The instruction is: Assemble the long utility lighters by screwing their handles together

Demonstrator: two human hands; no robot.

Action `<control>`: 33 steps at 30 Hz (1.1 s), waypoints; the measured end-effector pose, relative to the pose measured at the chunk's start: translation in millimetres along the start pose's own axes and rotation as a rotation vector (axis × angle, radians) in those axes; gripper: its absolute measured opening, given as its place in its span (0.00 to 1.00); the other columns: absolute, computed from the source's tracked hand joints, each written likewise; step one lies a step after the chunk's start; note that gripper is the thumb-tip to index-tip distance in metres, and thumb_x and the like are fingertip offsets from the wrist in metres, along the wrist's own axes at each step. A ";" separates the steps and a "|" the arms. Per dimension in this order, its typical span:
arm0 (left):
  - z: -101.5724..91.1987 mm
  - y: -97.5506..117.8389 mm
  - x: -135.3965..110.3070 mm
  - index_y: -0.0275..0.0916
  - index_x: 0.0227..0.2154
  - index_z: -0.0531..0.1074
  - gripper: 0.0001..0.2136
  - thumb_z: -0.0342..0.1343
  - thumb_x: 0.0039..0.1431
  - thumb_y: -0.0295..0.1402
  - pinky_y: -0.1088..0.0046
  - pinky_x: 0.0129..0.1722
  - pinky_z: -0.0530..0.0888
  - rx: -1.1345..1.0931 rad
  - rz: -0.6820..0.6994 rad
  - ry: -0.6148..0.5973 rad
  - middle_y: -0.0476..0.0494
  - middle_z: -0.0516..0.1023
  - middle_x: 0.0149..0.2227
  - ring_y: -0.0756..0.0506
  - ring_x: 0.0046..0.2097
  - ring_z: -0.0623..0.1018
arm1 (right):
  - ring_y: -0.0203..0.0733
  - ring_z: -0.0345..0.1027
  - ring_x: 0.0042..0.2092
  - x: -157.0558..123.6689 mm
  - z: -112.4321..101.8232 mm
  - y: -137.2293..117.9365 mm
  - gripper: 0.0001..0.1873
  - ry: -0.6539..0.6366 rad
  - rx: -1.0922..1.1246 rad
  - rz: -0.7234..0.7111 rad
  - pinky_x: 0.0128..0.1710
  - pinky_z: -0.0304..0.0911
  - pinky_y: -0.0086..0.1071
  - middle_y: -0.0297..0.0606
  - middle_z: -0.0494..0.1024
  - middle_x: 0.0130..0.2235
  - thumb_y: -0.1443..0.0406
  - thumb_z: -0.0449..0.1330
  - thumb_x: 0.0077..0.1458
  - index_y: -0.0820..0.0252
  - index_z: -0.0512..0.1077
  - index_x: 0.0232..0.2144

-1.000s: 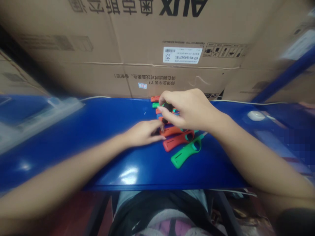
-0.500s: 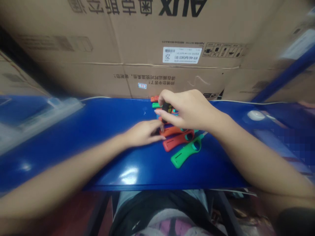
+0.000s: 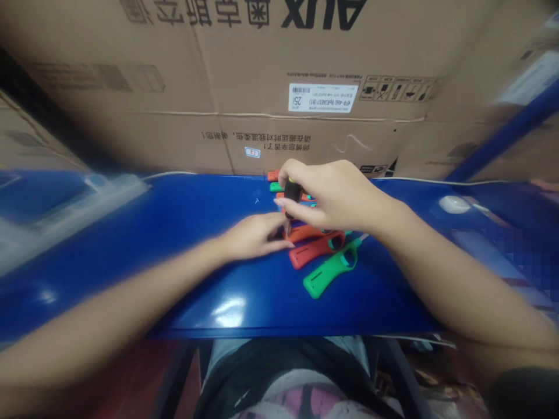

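Note:
My right hand (image 3: 332,195) hovers over a row of coloured plastic handles and pinches a small black part (image 3: 292,191) between thumb and fingers. My left hand (image 3: 253,235) lies on the blue table (image 3: 183,262) with its fingertips on the butt end of an orange handle (image 3: 305,232). In front of that lie a red handle (image 3: 317,249) and, nearest to me, a green handle (image 3: 329,274). More handles, orange, green and blue, run away behind my right hand and are partly hidden.
Large cardboard boxes (image 3: 262,87) stand along the back edge of the table. A clear plastic bag (image 3: 65,203) lies at the far left. A small white round object (image 3: 454,204) sits at the right. My lap shows below the table's front edge.
My right hand has turned the black part slightly and shifted it a little left and up. My left hand and the handles have stayed put.

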State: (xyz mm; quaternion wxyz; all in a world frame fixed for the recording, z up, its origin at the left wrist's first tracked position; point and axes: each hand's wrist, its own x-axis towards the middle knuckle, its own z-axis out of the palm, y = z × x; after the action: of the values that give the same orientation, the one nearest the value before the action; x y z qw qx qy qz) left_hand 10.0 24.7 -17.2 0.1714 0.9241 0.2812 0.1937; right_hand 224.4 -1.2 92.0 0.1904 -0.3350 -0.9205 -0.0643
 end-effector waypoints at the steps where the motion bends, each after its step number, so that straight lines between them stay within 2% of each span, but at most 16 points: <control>1: -0.5 0.6 0.2 0.38 0.39 0.71 0.15 0.58 0.65 0.47 0.72 0.30 0.67 0.000 -0.004 -0.005 0.47 0.75 0.32 0.47 0.30 0.73 | 0.41 0.72 0.35 0.1 0.2 0.4 0.15 0.009 0.002 0.004 0.32 0.52 0.31 0.38 0.82 0.38 0.57 0.52 0.65 0.60 0.70 0.45; 7: -3.7 5.3 0.9 0.39 0.39 0.71 0.13 0.59 0.65 0.44 0.72 0.32 0.68 -0.021 -0.035 -0.030 0.48 0.77 0.36 0.48 0.32 0.74 | 0.39 0.69 0.32 -0.5 -6.1 4.9 0.13 0.099 -0.029 0.013 0.31 0.50 0.31 0.35 0.81 0.35 0.59 0.53 0.61 0.59 0.73 0.42; 14: -4.9 12.1 0.4 0.39 0.39 0.71 0.13 0.56 0.66 0.45 0.73 0.31 0.67 0.044 -0.029 -0.012 0.48 0.78 0.36 0.49 0.31 0.74 | 0.40 0.66 0.29 0.9 -12.7 9.0 0.13 -0.022 -0.214 0.096 0.29 0.44 0.33 0.37 0.81 0.33 0.60 0.53 0.58 0.58 0.74 0.41; 19: -2.1 12.0 1.0 0.39 0.38 0.71 0.08 0.50 0.70 0.37 0.72 0.35 0.69 0.080 -0.024 -0.004 0.45 0.79 0.39 0.48 0.35 0.76 | 0.41 0.67 0.30 2.6 -11.3 11.4 0.14 -0.111 -0.243 0.108 0.29 0.42 0.33 0.39 0.81 0.34 0.59 0.54 0.59 0.58 0.73 0.41; 22: -0.8 11.8 2.0 0.40 0.37 0.70 0.07 0.50 0.69 0.35 0.71 0.37 0.70 0.123 -0.013 -0.013 0.45 0.79 0.40 0.47 0.37 0.77 | 0.41 0.68 0.31 2.6 -12.1 11.9 0.13 -0.122 -0.245 0.112 0.29 0.42 0.33 0.40 0.81 0.34 0.59 0.54 0.59 0.58 0.73 0.42; 28: -3.5 18.5 4.1 0.40 0.39 0.69 0.06 0.49 0.69 0.34 0.70 0.34 0.69 0.270 -0.004 -0.042 0.46 0.78 0.39 0.46 0.36 0.76 | 0.43 0.69 0.31 2.2 -14.0 13.2 0.14 -0.119 -0.251 0.111 0.29 0.42 0.34 0.40 0.81 0.34 0.59 0.54 0.59 0.58 0.73 0.42; 33: -4.5 21.8 6.2 0.39 0.40 0.69 0.08 0.45 0.72 0.34 0.69 0.34 0.71 0.383 0.042 -0.065 0.44 0.77 0.42 0.45 0.36 0.76 | 0.43 0.69 0.32 2.8 -15.1 14.2 0.14 -0.125 -0.248 0.121 0.29 0.42 0.33 0.41 0.81 0.34 0.59 0.54 0.59 0.58 0.74 0.42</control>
State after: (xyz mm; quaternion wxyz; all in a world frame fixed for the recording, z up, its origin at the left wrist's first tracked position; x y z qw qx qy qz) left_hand 22.5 12.1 -2.4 -0.0026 0.9513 0.2877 0.1102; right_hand 236.2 7.7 106.9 0.0932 -0.4143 -0.8937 -0.1448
